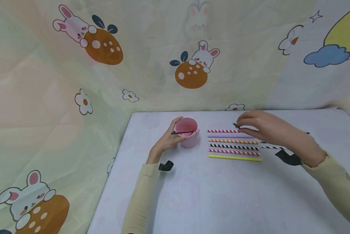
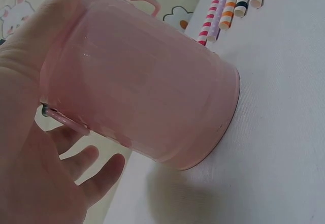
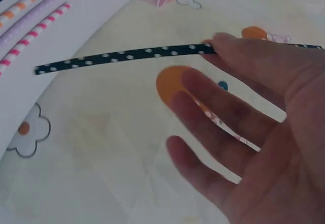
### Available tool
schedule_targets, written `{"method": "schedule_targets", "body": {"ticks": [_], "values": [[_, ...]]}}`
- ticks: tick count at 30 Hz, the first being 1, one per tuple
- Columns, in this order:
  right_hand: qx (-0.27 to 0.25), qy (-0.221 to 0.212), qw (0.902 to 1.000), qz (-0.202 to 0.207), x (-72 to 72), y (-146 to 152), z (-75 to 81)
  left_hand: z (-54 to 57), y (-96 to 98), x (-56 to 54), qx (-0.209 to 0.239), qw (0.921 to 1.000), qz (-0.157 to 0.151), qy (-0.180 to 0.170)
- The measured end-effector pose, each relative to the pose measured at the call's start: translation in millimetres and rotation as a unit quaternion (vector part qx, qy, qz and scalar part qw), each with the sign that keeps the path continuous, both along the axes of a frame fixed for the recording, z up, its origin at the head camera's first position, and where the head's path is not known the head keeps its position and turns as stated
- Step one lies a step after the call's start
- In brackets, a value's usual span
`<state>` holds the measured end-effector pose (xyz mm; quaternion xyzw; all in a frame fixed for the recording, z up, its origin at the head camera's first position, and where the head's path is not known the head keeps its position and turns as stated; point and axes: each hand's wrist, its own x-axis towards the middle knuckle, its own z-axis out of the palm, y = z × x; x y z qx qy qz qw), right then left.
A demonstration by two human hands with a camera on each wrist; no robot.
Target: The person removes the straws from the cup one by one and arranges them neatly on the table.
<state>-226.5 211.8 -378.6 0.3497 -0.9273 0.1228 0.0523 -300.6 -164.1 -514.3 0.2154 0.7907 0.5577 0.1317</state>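
My left hand holds a small pink bucket, thumb on one side and fingers on the other. Small pink loops jut from the bucket's sides in the left wrist view. A thin dark patterned straw lies across the bucket's mouth. Over the far side of the row of straws, my right hand pinches a black straw with white dots between thumb and forefinger. Its other fingers are spread loosely below the straw in the right wrist view.
Between the hands, straws lie in a row: pink-striped, purple, orange-striped, black-striped, another pink-striped one and yellow. Further black-and-white straws lie partly under the right arm. Printed cloth stands behind the white table.
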Motion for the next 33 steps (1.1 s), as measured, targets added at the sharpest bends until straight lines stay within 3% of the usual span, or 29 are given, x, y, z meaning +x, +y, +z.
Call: {"method": "schedule_targets", "body": {"ticks": [7,15,23,33], "values": [[0.06,-0.041,0.9956,-0.059,12.5,21,-8.9,-2.1,0.3,-1.2,-0.001,1.0,-0.002,0.004],[0.106,-0.055,0.9888,-0.09,25.1,50,-45.8,0.6,2.5,-1.0,-0.002,1.0,0.0,-0.008],[0.125,-0.094,0.9799,-0.124,33.4,77,-78.6,-0.6,1.1,-0.1,-0.007,0.9999,0.004,-0.007],[0.107,-0.103,0.9755,-0.162,40.3,119,-107.7,-0.5,2.3,-0.8,-0.012,0.9999,0.005,-0.008]]}}
